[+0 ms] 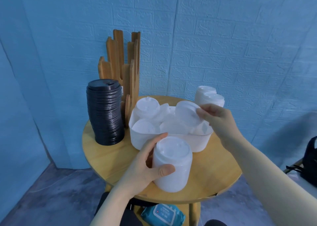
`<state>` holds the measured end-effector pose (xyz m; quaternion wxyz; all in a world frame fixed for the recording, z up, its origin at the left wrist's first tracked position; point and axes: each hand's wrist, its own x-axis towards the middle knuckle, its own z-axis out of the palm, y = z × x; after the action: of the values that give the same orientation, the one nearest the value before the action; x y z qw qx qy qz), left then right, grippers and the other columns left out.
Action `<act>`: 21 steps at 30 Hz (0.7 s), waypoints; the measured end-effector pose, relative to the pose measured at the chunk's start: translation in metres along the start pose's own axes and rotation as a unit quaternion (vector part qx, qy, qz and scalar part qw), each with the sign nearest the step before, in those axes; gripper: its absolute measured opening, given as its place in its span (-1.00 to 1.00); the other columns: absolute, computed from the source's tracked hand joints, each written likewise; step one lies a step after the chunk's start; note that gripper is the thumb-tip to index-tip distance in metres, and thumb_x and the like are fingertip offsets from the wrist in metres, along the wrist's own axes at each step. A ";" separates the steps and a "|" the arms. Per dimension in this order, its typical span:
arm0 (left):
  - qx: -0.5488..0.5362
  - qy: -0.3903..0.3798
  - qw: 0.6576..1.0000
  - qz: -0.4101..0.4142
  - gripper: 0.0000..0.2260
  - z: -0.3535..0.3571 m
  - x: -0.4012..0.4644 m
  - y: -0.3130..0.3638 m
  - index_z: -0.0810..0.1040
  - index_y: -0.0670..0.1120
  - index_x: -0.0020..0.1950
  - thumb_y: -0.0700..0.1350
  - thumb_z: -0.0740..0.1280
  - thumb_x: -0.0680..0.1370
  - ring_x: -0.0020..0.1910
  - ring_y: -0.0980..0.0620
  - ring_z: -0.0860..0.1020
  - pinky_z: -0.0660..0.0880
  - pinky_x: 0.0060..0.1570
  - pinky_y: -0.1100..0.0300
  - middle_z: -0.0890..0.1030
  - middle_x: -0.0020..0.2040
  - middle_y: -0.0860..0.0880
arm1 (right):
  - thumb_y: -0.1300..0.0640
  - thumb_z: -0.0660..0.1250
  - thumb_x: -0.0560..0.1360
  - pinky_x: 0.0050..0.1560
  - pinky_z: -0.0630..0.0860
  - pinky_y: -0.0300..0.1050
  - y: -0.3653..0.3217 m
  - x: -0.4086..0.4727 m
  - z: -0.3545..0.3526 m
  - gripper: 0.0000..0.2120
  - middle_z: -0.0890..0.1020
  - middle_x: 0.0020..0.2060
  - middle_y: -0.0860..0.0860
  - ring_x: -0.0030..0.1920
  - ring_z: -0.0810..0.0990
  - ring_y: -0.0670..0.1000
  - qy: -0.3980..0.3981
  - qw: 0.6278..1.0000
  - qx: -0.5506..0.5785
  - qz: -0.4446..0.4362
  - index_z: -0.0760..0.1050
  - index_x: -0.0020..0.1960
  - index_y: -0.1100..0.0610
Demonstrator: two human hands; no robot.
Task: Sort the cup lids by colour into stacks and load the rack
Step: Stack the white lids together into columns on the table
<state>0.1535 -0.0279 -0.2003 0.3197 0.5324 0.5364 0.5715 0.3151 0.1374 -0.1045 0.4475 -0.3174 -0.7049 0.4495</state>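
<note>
Head view: the left hand (145, 158) has its grip wrapped round a white lid stack (171, 164) at the round worktop's (214, 170) near edge. The right hand (216, 119) pinches a single white lid (187, 115) over the white bin (154, 140) of loose lids. A tall black lid stack (106, 115) stands left, partly screening the wooden rack (127, 64) behind; more white stacks (209, 97) stand beyond the bin. A wipes pack (163, 215) lies below.

Left hand (145, 162) gripping white lid stack (171, 164), right hand (216, 117) pinching apparently one white lid (187, 114) over bin (154, 140)
</note>
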 end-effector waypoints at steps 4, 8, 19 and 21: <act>-0.005 -0.001 1.000 -0.001 -0.21 0.000 -0.001 0.001 0.39 0.42 0.36 0.38 0.58 0.17 0.40 0.17 0.43 0.38 0.43 -0.03 0.48 0.40 0.23 | 0.18 0.36 0.52 -0.25 0.36 -0.22 -0.007 -0.009 -0.007 -0.92 0.59 -0.24 0.00 -0.25 0.51 -0.06 -0.028 0.983 0.152 0.101 0.61 -0.01 0.11; -0.010 -0.006 1.000 0.009 -0.12 0.001 -0.001 0.003 0.31 0.36 0.45 0.36 0.58 0.18 0.41 0.22 0.41 0.37 0.44 0.04 0.45 0.41 0.26 | 0.18 0.36 0.39 -0.35 0.49 -0.28 -0.011 -0.023 -0.006 -0.72 0.62 -0.28 -0.02 -0.36 0.54 -0.10 -0.079 0.939 0.287 0.171 0.55 0.09 0.15; 0.007 -0.017 1.000 0.024 -0.09 0.001 -0.001 0.006 0.04 0.63 0.39 0.37 0.54 0.22 0.46 0.27 0.32 0.26 0.50 0.08 0.36 0.47 0.33 | 0.37 0.50 0.24 -0.40 0.50 -0.18 -0.013 -0.069 -0.001 -0.36 0.60 -0.31 0.09 -0.31 0.62 0.03 -0.156 0.940 0.229 0.197 0.47 0.29 0.09; 0.002 -0.017 0.999 0.028 -0.08 0.001 0.000 0.004 0.07 0.57 0.43 0.36 0.55 0.23 0.49 0.20 0.31 0.23 0.52 -0.02 0.34 0.51 0.25 | 0.26 0.54 0.23 -0.38 0.40 -0.19 -0.015 -0.071 -0.004 -0.34 0.59 -0.30 0.09 -0.32 0.58 0.01 -0.175 0.955 0.148 0.190 0.47 0.30 0.07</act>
<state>0.1550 -0.0290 -0.1967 0.3114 0.5578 0.5168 0.5699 0.3463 0.0727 -0.1147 0.2652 -0.2918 -0.6245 0.6742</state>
